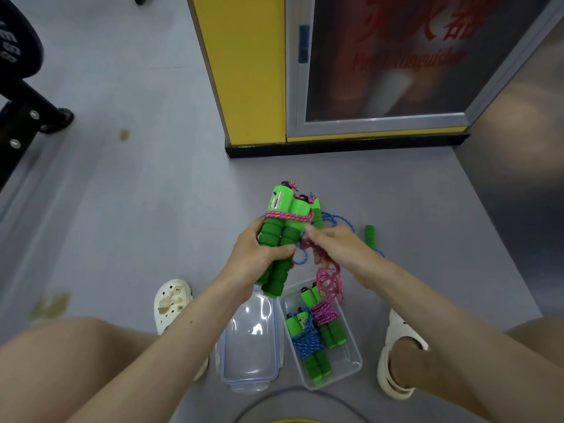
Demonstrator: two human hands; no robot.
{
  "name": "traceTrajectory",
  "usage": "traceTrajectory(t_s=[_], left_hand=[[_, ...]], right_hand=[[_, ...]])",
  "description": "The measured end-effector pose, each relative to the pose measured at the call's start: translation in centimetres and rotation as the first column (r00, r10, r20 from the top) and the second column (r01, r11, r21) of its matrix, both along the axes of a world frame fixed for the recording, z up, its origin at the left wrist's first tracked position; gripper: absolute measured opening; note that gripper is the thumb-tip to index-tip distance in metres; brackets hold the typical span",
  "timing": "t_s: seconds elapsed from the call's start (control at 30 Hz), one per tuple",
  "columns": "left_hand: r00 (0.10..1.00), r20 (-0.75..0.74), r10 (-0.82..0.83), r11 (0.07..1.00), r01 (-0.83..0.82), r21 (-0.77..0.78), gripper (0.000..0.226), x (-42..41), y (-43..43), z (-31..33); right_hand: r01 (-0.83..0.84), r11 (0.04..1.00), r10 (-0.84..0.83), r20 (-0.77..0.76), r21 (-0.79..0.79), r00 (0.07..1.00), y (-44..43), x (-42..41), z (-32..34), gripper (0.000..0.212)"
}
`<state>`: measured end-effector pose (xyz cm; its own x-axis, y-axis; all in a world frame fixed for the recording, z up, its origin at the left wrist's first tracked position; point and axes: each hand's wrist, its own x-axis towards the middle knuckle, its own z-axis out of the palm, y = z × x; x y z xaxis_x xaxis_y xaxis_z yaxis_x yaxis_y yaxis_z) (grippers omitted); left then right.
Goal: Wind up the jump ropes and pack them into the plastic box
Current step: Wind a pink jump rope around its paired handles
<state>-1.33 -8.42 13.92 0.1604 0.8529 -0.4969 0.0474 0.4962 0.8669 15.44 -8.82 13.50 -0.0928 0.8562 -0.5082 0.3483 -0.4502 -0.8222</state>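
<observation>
- My left hand point(259, 259) is curled tight round a pair of green foam handles point(282, 239), held side by side and tilted, their tops pointing away from me.
- A pink rope point(287, 215) runs from the handle tops and crosses them once, just above my left thumb.
- My right hand point(335, 248) sits just beside the handles with its fingers bent. It seems to pinch the pink rope between thumb and forefinger, though my own knuckles hide the exact grip.
- The loose length of that rope point(331, 280) hangs in loops below my right hand, its lowest loops over the far end of the plastic box point(351, 355).
- The box stands open on the grey floor point(137, 209) between my feet. Two wound ropes lie in it: one bound in blue cord point(305, 340), one bound in pink cord point(325, 312), touching each other.
- The clear lid point(250, 340) lies flat on the floor, right against the box on its left.
- An unwound blue rope point(337, 219) lies on the floor beyond my hands, one of its green handles point(370, 236) to the right of my right hand.
- My white sandals point(171, 300) flank the box and lid.
</observation>
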Motion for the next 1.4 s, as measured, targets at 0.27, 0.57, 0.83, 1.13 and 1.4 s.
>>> traceTrajectory(t_s=[0.27,0.57,0.83,1.13,1.4], left_hand=[[0.827,-0.556,-0.083,0.909,0.292,0.298,0.064,0.0,0.0,-0.9],[0.313,-0.933,0.175,0.746,0.576,0.333,0.065,0.3,-1.0,-1.1],[0.073,-0.931,0.358,0.649,0.697,0.304,0.078,0.7,-1.4,-1.3],[0.197,-0.892,0.406,0.624,0.654,0.429,0.083,2.3,-1.7,-2.5],[0.832,-0.547,-0.089,0.911,0.290,0.293,0.064,3.1,-1.4,-1.3]], right_hand=[[0.032,0.993,-0.060,0.256,0.113,0.965,0.2,0.4,-0.6,0.024],[-0.047,0.996,0.053,0.086,-0.073,0.995,0.1,-0.2,0.4,0.024],[-0.043,0.999,0.039,-0.123,-0.030,0.992,-0.2,-0.8,0.4,0.027],[0.181,0.975,-0.199,-0.141,-0.132,0.970,0.1,-1.6,0.6,0.055],[0.396,0.914,-0.403,-0.073,-0.089,0.912,0.8,-0.8,0.3,0.047]])
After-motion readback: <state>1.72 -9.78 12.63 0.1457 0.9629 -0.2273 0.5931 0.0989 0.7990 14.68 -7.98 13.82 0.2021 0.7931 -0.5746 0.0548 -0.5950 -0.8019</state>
